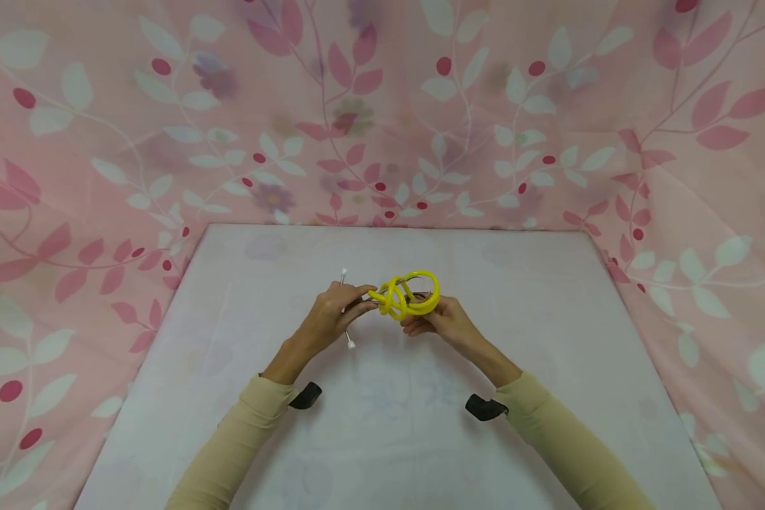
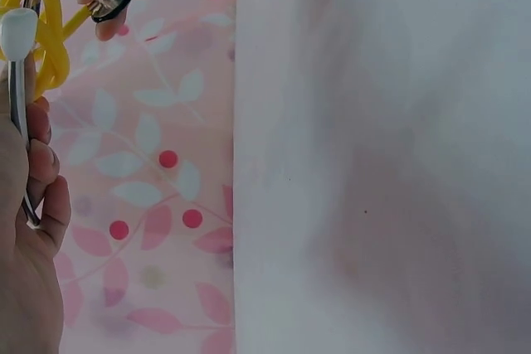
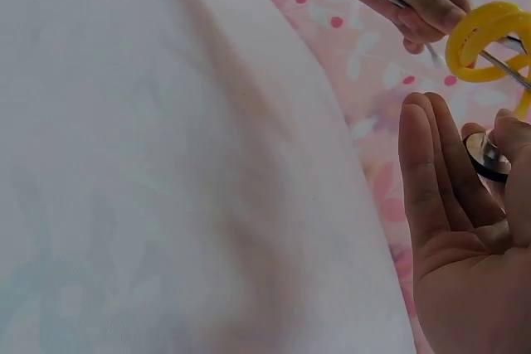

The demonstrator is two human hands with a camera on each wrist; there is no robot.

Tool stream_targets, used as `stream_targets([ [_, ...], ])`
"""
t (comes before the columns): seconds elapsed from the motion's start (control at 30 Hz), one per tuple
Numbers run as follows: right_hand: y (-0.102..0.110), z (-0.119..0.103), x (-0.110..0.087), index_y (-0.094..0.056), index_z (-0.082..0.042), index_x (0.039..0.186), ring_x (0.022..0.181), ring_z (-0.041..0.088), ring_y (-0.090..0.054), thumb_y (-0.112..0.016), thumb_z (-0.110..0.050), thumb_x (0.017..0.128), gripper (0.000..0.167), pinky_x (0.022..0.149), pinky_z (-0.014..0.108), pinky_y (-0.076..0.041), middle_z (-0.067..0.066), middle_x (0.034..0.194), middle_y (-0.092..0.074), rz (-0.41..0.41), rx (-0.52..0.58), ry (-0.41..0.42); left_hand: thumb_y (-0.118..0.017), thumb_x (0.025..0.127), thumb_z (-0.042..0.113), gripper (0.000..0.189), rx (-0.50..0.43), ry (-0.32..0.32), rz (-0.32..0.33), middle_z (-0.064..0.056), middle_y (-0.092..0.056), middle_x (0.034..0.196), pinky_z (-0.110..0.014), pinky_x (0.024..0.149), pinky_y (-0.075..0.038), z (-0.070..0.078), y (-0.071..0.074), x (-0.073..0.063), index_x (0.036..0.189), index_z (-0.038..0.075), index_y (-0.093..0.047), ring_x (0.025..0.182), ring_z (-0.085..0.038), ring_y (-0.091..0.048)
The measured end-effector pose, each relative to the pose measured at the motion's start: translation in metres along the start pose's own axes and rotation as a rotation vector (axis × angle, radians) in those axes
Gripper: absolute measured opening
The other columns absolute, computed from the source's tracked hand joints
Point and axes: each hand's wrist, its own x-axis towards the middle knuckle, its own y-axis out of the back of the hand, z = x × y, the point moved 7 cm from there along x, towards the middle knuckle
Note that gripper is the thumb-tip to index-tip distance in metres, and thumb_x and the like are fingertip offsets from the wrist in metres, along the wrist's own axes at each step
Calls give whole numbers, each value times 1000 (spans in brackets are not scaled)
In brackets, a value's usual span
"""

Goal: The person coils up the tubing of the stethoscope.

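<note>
My left hand (image 1: pixel 331 312) grips the white-tipped metal ear tubes (image 2: pixel 17 97) of a yellow-tubed stethoscope (image 1: pixel 392 292) — my right hand (image 1: pixel 449 320) pinches its round silver chestpiece (image 3: pixel 488 157).

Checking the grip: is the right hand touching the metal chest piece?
Touching. The right wrist view shows the right hand pinching the chest piece between thumb and fingers.

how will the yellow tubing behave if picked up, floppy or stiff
The yellow tubing probably bends easily, since it is looped over itself. It seems springy rather than limp, as its curves look round and uncreased. The end joined to the metal chest piece might swing down if released, as that looks solid.
</note>
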Motion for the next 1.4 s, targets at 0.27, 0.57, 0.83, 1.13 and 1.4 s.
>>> stream_targets([
  [0.27,-11,-2,-2,-58,9,123,87,19,-73,-51,-21,103,37,81,37,-59,26,105,-69,-7,20,-17,-70,88,24,41,38,29,22,0,-72,84,-30,72,-46,-11,-2,-4,123,2,-68,66,-7,-53],
  [0.57,-21,7,-4,-59,13,117,84,15,-73,-52,-24,103,40,80,34,-59,8,95,-74,32,41,-64,-69,89,25,52,58,76,43,3,-68,74,-28,64,-39,-17,-6,-8,138,11,-58,61,-7,-46],
  [0.83,-24,6,-4,-64,3,114,85,19,-73,-52,-31,103,37,80,36,-59,15,97,-72,80,7,-75,-76,83,12,56,47,111,77,3,-61,64,-25,58,-40,-25,-10,-7,137,10,-58,57,-9,-41],
  [1.13,-27,7,-7,-64,6,116,83,17,-73,-54,-31,102,41,78,35,-59,23,98,-72,99,-4,-90,-74,86,13,53,-18,170,26,3,-63,64,-22,55,-40,-35,-16,-10,137,13,-59,55,-5,-42],
  [1.4,-26,13,-13,-66,3,115,83,17,-73,-52,-29,103,37,78,35,-59,24,99,-71,101,-20,-96,-69,91,22,40,-21,195,-33,-2,-68,69,-24,59,-40,-38,-23,-14,130,13,-65,55,-6,-41],
])
